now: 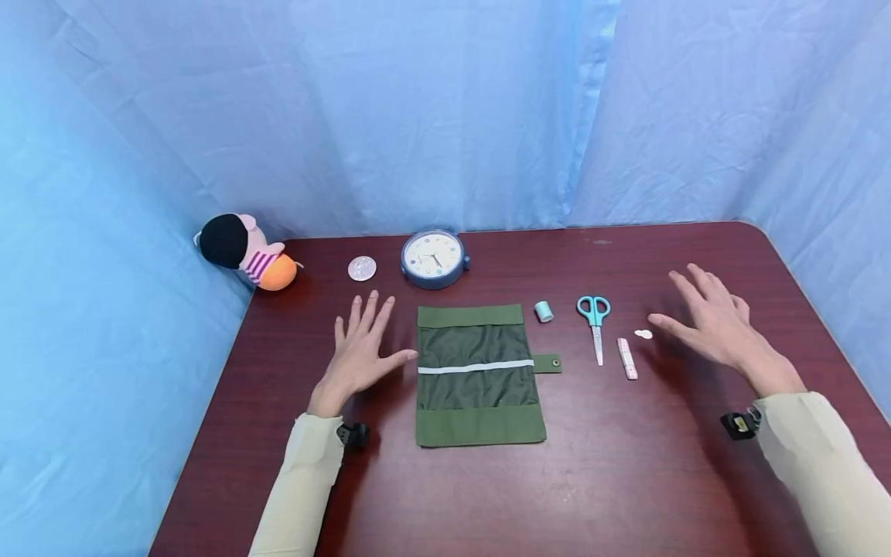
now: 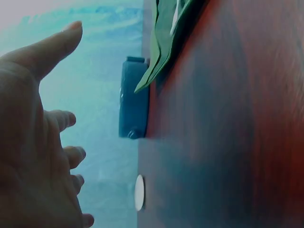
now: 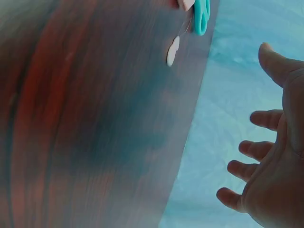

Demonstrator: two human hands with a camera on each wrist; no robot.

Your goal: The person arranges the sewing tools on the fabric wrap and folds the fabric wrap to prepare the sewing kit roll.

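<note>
My left hand (image 1: 360,354) hovers with fingers spread just left of a green fabric roll-up pouch (image 1: 480,427), holding nothing. The pouch lies unrolled, with a white elastic band across its middle and a snap tab on its right side. My right hand (image 1: 717,326) is held over the right part of the table, fingers apart and nothing in them. Nearest to it lies a small white needle threader (image 1: 643,334). Beside that are a folded pink-and-white tape measure (image 1: 627,359), teal-handled scissors (image 1: 594,311) and a light teal thread spool (image 1: 544,312).
A blue round clock (image 1: 433,258) stands at the back of the dark red table (image 1: 487,495). To its left lie a pale round disc (image 1: 362,268) and a plush toy (image 1: 250,254) at the corner. Blue curtains (image 1: 445,116) hang around the back and sides.
</note>
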